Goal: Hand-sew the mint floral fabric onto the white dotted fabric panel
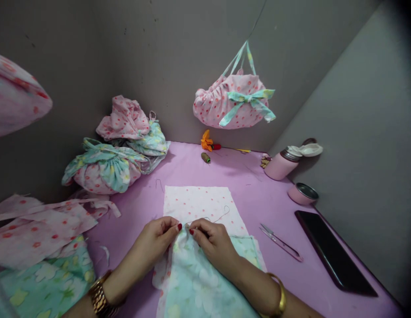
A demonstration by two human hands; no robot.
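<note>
My left hand point(157, 238) and my right hand point(213, 243) meet at the top edge of a mint floral fabric point(195, 282), each pinching it with fingers closed. A thin thread point(221, 215) loops away from my fingertips over the pink dotted fabric point(198, 204) that lies underneath on the purple table point(258, 198). Whether a needle sits between my fingers I cannot make out. Thread snips point(280, 243) lie just right of my right hand.
Finished fabric bags point(109, 168) are heaped at the back left and one bag point(235, 104) hangs at the wall. A thread spool point(205, 157), a pink flask point(282, 164), its cup point(303, 193) and a dark phone point(334, 254) lie to the right. Fabric pieces point(36, 238) lie left.
</note>
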